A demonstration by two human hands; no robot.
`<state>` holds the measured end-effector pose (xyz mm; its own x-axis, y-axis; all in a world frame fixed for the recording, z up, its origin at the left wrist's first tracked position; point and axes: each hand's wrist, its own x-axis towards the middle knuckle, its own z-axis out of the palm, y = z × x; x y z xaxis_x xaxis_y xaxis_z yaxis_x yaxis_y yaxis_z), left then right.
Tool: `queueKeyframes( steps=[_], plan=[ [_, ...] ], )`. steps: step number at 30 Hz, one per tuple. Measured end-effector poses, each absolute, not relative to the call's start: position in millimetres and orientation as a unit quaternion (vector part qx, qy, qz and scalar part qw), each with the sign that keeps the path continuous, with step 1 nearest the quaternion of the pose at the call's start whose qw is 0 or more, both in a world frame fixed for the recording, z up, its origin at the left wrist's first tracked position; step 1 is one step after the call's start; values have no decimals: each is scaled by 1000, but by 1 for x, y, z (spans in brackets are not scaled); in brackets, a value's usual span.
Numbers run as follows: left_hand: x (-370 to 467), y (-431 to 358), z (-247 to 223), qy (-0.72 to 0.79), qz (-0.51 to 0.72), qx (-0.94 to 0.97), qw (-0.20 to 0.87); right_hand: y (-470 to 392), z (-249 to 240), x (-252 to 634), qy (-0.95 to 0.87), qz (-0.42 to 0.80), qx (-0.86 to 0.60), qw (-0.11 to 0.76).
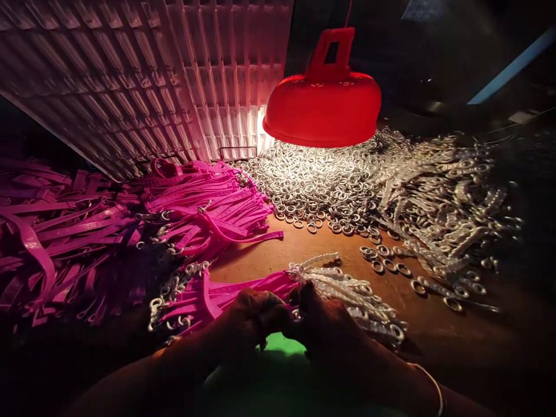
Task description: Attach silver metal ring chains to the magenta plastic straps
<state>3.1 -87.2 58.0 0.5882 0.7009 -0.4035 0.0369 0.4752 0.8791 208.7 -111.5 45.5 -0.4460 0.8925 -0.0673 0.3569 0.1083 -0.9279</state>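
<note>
My left hand [260,313] and my right hand [320,317] meet at the near edge of the table, both in deep shadow. Their fingers are bent and pressed together, fingertips almost touching; whatever they pinch is hidden. Just beyond them lies a bundle of flat pink straps [249,286] with metal rings at its left end. At its right end a fan of pale braided strands [347,286] spreads out, some ending in rings. Where straps and strands meet is partly covered by my fingers.
A red lamp [321,110] hangs low over a heap of metal rings [317,179]. Piles of pink straps [212,202] lie at left, more braided strands [452,197] at right. A corrugated panel [143,75] stands behind. Several loose rings [390,266] dot the wooden tabletop [299,243].
</note>
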Motion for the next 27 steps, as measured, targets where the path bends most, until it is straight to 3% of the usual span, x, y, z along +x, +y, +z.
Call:
queueKeyframes(
  steps=[4, 11, 18, 27],
  plan=[
    [6, -94, 64, 407, 260, 412, 773, -103, 53, 194, -712, 506, -436, 217],
    [11, -97, 54, 406, 220, 303, 834, -100, 52, 188, -690, 581, -396, 173],
    [11, -96, 28, 470, 231, 325, 787, -94, 52, 184, -742, 526, -413, 54],
    [8, -85, 44, 439, 235, 378, 781, -91, 55, 191, -806, 445, -376, 105]
  ],
)
